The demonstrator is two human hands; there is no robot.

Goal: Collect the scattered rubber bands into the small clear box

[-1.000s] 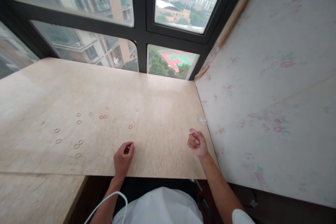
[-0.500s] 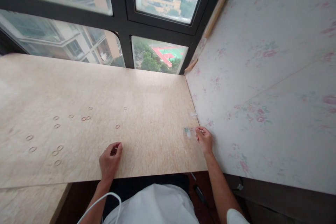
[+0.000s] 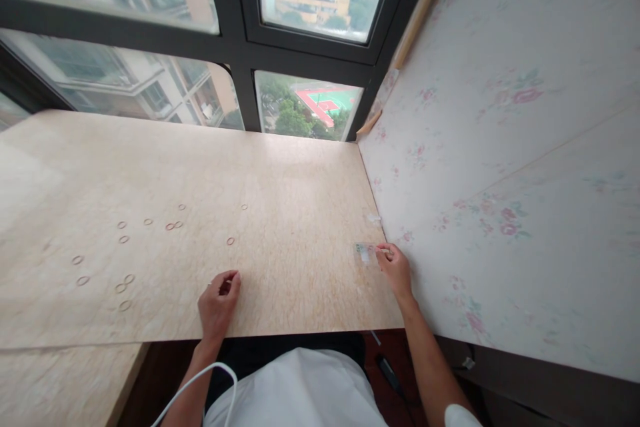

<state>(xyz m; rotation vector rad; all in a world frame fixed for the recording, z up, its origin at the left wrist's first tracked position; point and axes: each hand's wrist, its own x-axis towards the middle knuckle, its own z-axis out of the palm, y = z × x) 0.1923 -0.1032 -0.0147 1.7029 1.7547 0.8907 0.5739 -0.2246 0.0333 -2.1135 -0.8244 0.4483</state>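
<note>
Since 1 s ago: right hand (image 3: 397, 270) was a raised fist off the desk; now it's down at the desk's (image 3: 300, 180) right edge by the wall (image 3: 500, 147), fingertips pinching a small clear bag (image 3: 365, 252) that lies flat on the desk. So the bag's now out on the surface. Little change in last half sec, just a view shift.

Left hand (image 3: 219, 300) rests near front edge, fingers curled narrow, thumb to forefinger; can't tell if it holds anything.

Count: approx 12 rubber bands (image 3: 125, 240) loose on the desk, most to the left, well apart from both hands. 1 bag. 1 white cable (image 3: 200, 380) at lap.
</note>
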